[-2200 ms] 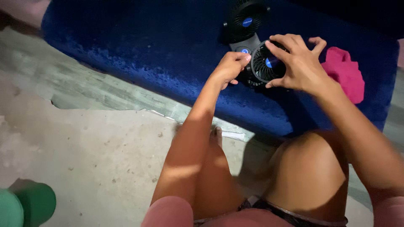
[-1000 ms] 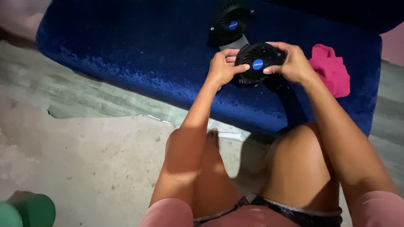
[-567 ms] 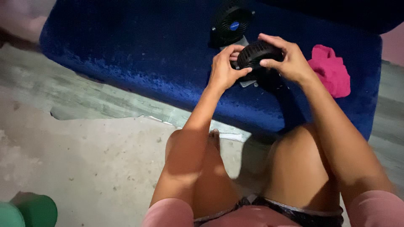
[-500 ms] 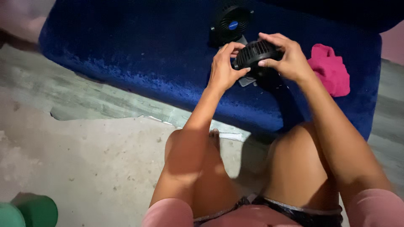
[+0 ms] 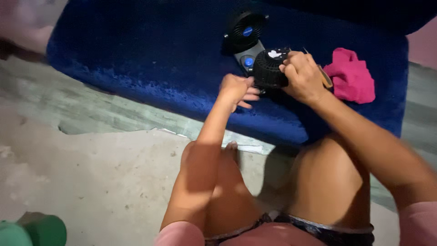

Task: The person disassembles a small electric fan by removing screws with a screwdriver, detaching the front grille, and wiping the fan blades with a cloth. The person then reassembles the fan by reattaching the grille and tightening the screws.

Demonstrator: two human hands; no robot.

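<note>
Upper centre of the frame, above a blue cushion (image 5: 136,59), the right hand (image 5: 304,78) clamps a small black fan (image 5: 269,68), tilted for handling; the left hand (image 5: 236,89) hovers loosely curled, empty, just beside it.

The fan (image 5: 269,68) is black with a white patch; the cushion (image 5: 150,59) deep blue; at three o'clock, the cloth (image 5: 351,75) pink.

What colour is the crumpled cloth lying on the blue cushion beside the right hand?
The cloth is bright pink, seen clearly in the head view.
</note>
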